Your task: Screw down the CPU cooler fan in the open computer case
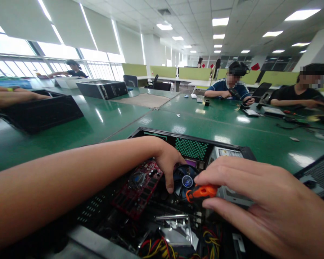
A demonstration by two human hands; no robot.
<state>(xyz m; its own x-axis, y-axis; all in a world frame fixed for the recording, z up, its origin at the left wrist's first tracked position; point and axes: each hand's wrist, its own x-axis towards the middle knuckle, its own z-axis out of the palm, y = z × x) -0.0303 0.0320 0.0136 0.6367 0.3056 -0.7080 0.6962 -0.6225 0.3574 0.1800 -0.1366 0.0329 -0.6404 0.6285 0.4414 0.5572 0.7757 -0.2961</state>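
"If you begin at the left, what is the hand by the fan (187, 181) doing?"

"That's the left hand (169, 162), half curled at the fan's left rim, thumb pointing down along it. The fingers go out of sight behind, so I can't tell whether they grip it."

"And to the right of the fan?"

"The right hand (261, 194), thumb and fingertips pinched about an orange screwdriver (205, 193). Its handle overlaps the fan's right edge; the tip seems to point down there, but I can't see it clearly."

"Now the containers?"

"Far to the fan's left is a black case (43, 113), another person's forearm (13, 99) reaching behind its near wall. Beyond the fan, also leftward, stands a second case (97, 90). The fan itself sits inside an uncovered computer case (191, 137). In there, left of the fan, is a red circuit board (147, 189); nearer than it, shiny metal (178, 233) and coloured cables (162, 248); beyond its right side, a metal box (224, 152)."
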